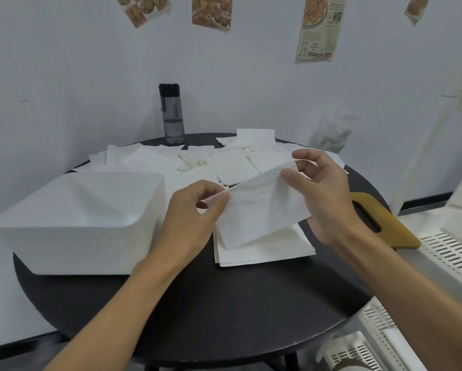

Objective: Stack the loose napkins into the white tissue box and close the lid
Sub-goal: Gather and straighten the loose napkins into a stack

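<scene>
The open white tissue box (pixel 64 236) stands on the left of the round black table (pixel 197 317); its inside looks bare. My left hand (pixel 192 218) and my right hand (pixel 321 194) each pinch an upper corner of one white napkin (pixel 256 210), held in the air. Below it lies a small pile of napkins (pixel 267 250) on the table. Several loose napkins (pixel 230 164) are scattered across the far half of the table. A tan wooden lid (pixel 385 220) with a slot lies at the table's right edge.
A dark water bottle (pixel 172 113) stands at the table's far edge by the wall. White slotted plastic crates (pixel 444 253) sit to the right, close to the lid. Paper posters hang on the wall.
</scene>
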